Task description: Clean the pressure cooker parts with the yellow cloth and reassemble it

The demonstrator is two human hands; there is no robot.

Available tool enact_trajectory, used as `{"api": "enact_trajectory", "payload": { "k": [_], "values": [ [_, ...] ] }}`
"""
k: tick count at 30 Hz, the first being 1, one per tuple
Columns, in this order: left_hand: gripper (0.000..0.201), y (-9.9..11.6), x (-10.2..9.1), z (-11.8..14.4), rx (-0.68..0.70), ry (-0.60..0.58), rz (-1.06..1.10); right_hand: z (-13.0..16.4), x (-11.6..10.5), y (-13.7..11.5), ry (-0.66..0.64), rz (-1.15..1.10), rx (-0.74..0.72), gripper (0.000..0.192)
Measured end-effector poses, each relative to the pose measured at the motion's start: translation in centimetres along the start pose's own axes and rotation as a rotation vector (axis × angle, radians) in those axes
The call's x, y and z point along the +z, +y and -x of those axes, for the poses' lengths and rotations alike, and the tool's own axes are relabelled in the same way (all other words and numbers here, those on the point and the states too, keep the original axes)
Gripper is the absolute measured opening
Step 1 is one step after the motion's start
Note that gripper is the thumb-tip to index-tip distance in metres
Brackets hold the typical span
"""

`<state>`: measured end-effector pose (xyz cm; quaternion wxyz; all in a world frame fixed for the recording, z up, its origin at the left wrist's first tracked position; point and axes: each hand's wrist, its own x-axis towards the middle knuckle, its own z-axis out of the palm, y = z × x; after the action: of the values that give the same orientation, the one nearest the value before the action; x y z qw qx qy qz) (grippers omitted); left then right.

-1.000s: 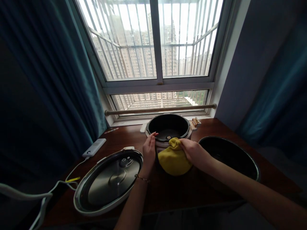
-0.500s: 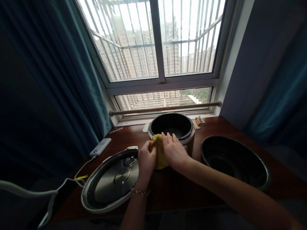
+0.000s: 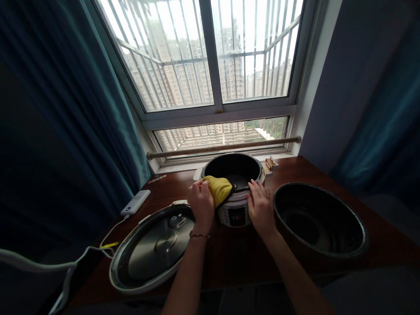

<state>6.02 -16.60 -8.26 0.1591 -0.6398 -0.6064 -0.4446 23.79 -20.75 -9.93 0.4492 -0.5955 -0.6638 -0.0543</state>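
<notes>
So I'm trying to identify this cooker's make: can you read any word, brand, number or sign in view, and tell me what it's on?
No text is legible.
Control panel on the round silver electric cooker: dark display and small markings, too blurred to read.
Strip of coloured stickers on the brown wooden table: too small to read.
Round steel-lined cooker lid: no readable marking.

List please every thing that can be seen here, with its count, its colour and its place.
cooker body: 1, pale with dark inside, back middle of the table
yellow cloth: 1, yellow, on the cooker's left rim
cooker lid: 1, steel and black, upside down, front left
inner pot: 1, black, right of the cooker
power bank: 1, white, far left, with a cable
table: 1, dark brown wood, under the window
curtains: 2, teal, both sides
left hand: holds the cloth
right hand: flat on the cooker's right side
</notes>
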Motion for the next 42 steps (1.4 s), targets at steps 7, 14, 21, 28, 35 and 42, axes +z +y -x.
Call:
{"api": "enact_trajectory", "payload": {
  "k": [7,14,21,28,35,42],
  "values": [
    [0.019,0.7,0.5,0.9,0.213,-0.166,0.308,0.7,4.1,2.4,0.222,-0.200,-0.122,0.037],
    [0.018,2.9,-0.3,0.4,0.272,-0.275,0.171,0.6,6.2,3.5,0.336,-0.253,-0.178,0.040],
    [0.023,5.8,-0.4,0.2,0.294,-0.375,0.069,0.5,6.6,3.9,0.366,-0.238,-0.180,0.040],
    [0.027,3.0,-1.2,-1.5,0.316,-0.498,0.122,0.4,6.2,4.2,0.330,-0.222,-0.180,0.040],
    [0.031,0.4,-2.3,-4.1,0.405,-0.713,0.281,0.5,6.2,4.3,0.314,-0.225,-0.172,0.041],
    [0.031,-2.7,-2.1,-6.9,0.489,-0.851,0.362,0.5,6.4,4.3,0.324,-0.238,-0.168,0.042]
  ]
}}
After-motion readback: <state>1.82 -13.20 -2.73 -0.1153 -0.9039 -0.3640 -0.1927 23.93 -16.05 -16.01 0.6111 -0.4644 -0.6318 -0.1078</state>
